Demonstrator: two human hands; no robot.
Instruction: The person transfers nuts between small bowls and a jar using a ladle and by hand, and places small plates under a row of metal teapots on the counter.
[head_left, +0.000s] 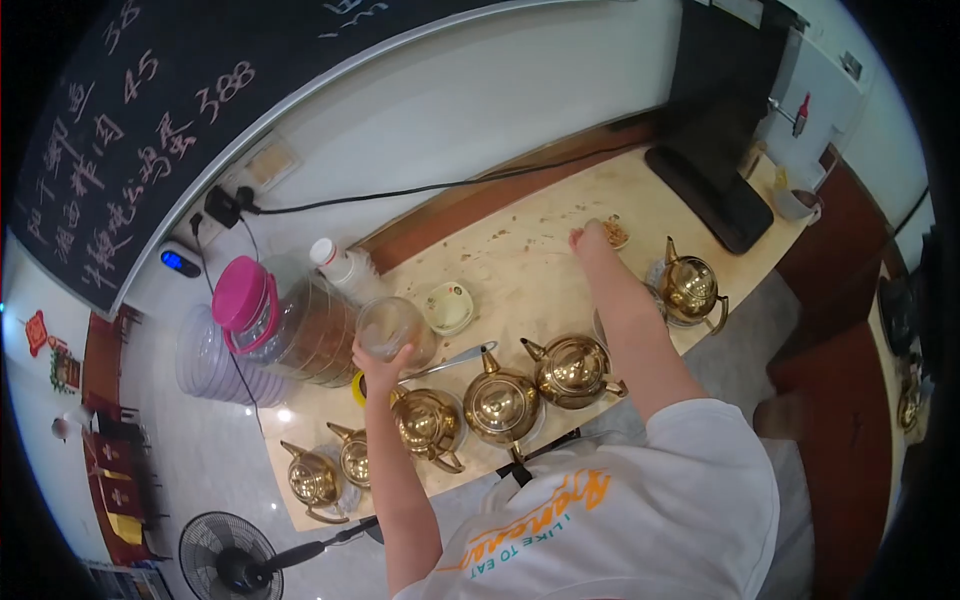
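My left hand is wrapped round the near side of a clear round container at the middle left of the table. Close beside it stand a small pale dish and a large jar with a pink lid. At the far right of the table, my right hand has its fingers bent together at a small heap of brown bits; whatever the fingers hold is too small to make out. Gold teapots line the near edge of the table, below both hands.
A white bottle stands behind the container. Stacked clear tubs are left of the jar. A black cable runs along the wall to a black stand. A fan is at the lower left.
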